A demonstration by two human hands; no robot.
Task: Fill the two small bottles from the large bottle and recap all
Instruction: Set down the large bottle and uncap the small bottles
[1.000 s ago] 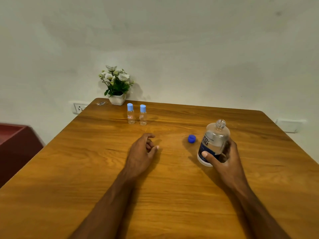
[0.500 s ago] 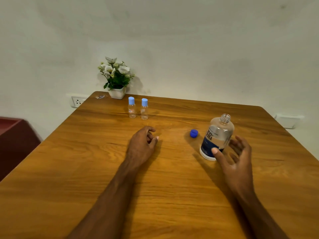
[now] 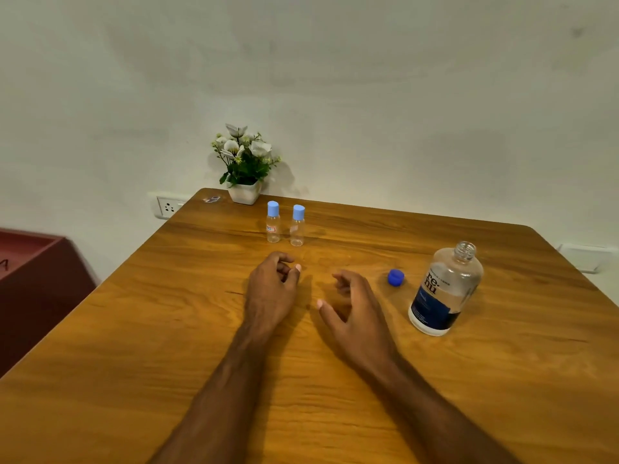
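A pale plaster wall backs a wooden table [image 3: 502, 380] with a warm orange grain and rounded far corners. Counted up, the table carries two small bottles, one large bottle, one loose cap, one potted plant and a tiny scrap of something too small to tell near the far left corner. The left small bottle [image 3: 273, 222] and the right small bottle [image 3: 297, 225] stand upright just beside each other toward the far side, both of clear plastic with pale blue caps on; the left one bears a small red-edged label. The large bottle [image 3: 445, 289] stands upright at the right, clear and rounded, its threaded neck open, wrapped low down in a dark blue label. Its blue cap [image 3: 396, 277] lies on the wood just left of it, apart from it. The left hand [image 3: 273, 293] rests near the middle of the table with fingers curled loosely inward, holding nothing. The right hand [image 3: 355, 313] sits just right of it, fingers half spread and bent, also empty, well clear of the large bottle. Nothing lies between the hands and the small bottles beyond them. At the far edge a potted plant [image 3: 245, 162] with white flowers stands in a white square pot. A white wall socket [image 3: 167, 206] shows at the left, another white wall plate [image 3: 586, 257] at the right, and a dark red cabinet [image 3: 33, 272] stands off the table's left side.
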